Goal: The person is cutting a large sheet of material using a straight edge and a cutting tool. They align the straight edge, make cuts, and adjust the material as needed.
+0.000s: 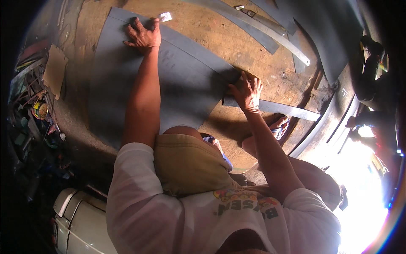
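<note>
A large dark grey sheet lies on the worn wooden board in front of me, with a straight line along its far side. My left hand rests on its far left part, fingers spread and flat. Beside that thumb, at the sheet's edge, is a small white piece. At the sheet's right corner my right hand presses down, fingers apart and slightly bent. A narrow flat metal strip passes under the right wrist; its left end is dark. The right palm hides part of the corner.
Long grey strips and a metal ruler lie on the wooden board at the far right. Another grey sheet is beyond them. Cluttered scrap and a cardboard piece are at left. A pale container stands lower left.
</note>
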A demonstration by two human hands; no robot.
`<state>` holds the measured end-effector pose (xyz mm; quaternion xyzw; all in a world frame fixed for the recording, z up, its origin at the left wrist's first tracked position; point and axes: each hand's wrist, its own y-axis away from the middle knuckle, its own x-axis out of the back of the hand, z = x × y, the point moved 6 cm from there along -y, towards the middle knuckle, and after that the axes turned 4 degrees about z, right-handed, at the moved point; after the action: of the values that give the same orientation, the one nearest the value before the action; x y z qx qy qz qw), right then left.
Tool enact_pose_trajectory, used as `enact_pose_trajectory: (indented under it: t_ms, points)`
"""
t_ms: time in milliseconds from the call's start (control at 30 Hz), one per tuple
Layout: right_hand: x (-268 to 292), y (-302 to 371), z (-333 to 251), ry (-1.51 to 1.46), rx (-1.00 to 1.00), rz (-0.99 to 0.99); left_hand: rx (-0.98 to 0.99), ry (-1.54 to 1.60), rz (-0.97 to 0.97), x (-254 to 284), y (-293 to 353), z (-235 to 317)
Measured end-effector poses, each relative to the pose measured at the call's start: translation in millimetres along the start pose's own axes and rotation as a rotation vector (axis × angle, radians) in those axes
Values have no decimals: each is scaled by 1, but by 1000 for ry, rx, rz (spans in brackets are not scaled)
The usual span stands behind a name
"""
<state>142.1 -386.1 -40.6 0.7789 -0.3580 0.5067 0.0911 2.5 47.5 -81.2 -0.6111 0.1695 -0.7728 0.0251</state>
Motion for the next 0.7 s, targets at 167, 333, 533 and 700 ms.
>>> enact_pose_trajectory:
  t_ms: [167, 333, 533, 700]
  points:
    - [-2, 0, 4, 6, 7, -25, -1, 10, -8, -2, -2, -4]
    - [0, 0, 9, 17, -18, -61, 9, 91, -58, 16, 5, 9]
    - [-6, 2, 12, 52, -25, -49, 25, 4, -115, 21, 0, 13]
    - [-10, 2, 12, 48, -34, -67, 55, -13, -132, 17, 2, 9]
